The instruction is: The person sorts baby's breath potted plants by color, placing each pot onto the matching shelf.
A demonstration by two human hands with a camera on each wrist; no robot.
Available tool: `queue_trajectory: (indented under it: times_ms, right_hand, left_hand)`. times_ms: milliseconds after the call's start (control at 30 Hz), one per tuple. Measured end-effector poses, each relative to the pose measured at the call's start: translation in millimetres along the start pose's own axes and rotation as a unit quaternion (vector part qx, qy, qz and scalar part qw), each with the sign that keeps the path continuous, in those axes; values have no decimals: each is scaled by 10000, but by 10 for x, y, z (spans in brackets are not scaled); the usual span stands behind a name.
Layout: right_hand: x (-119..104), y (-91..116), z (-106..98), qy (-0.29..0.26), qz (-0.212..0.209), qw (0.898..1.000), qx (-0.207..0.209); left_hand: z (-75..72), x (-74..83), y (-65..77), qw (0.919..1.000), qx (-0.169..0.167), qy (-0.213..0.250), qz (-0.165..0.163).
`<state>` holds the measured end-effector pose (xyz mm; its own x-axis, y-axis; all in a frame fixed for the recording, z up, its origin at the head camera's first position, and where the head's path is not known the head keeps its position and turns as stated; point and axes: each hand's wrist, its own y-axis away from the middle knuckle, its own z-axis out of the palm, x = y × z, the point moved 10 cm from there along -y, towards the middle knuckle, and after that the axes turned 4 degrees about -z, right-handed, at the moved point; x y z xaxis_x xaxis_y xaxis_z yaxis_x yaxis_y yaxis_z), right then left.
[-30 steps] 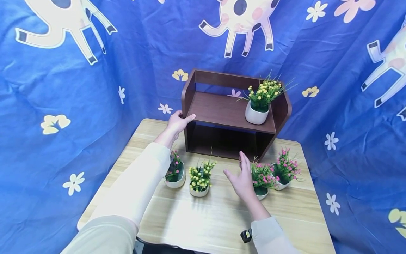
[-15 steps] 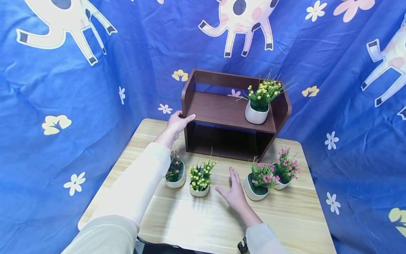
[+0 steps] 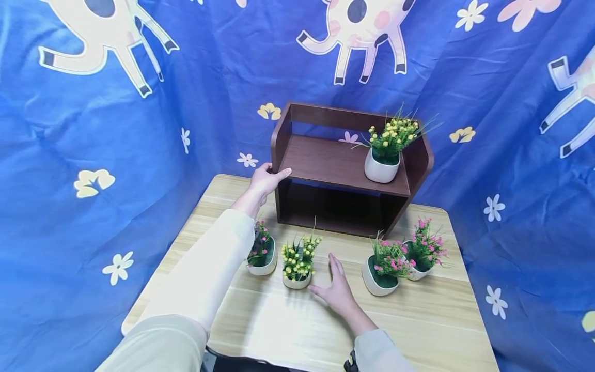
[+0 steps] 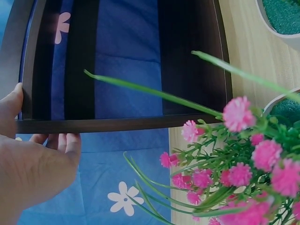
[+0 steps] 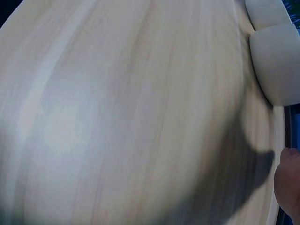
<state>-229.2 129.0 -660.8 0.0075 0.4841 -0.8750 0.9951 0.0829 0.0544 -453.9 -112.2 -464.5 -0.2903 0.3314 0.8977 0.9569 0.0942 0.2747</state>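
My left hand [image 3: 266, 184] grips the left side panel of a dark brown two-tier shelf [image 3: 327, 161]. In the left wrist view the thumb is on one side of the panel [image 4: 122, 124] and the fingers on the other. My right hand [image 3: 339, 293] is open low over the table, its thumb close to a white pot of yellow flowers [image 3: 297, 263]. Only a bit of that hand [image 5: 288, 185] shows in the right wrist view. Another yellow-flowered plant [image 3: 385, 155] stands on the upper tier, at its right end.
Two pink-flowered pots [image 3: 383, 268] [image 3: 422, 250] stand right of my right hand. Another pink-flowered pot [image 3: 264, 256] is below my left forearm, partly hidden by the sleeve. Blue patterned cloth [image 3: 139, 206] surrounds the wooden table [image 3: 418, 320].
My right hand has moved left and down, away from the pink-flowered pots and toward the yellow-flowered one on the table. The left hand keeps its hold on the shelf.
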Motion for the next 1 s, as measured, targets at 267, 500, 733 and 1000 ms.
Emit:
queue_trajectory:
  times_ms: [267, 500, 733, 1000]
  right_hand:
    - [4, -33, 144, 4, -53, 9999, -86]
    - [-29, -85, 331, -64, -41, 9996, -283]
    - [-108, -141, 476, -196, -149, 9992, -317]
    - [-187, -150, 511, -73, -188, 9997, -114]
  left_hand:
    - [21, 9, -15, 10000, 30, 58, 26]
    - [13, 8, -23, 9999, 60, 111, 52]
    - [-7, 0, -16, 9998, 116, 109, 127]
    - [5, 15, 7, 9999, 64, 69, 118]
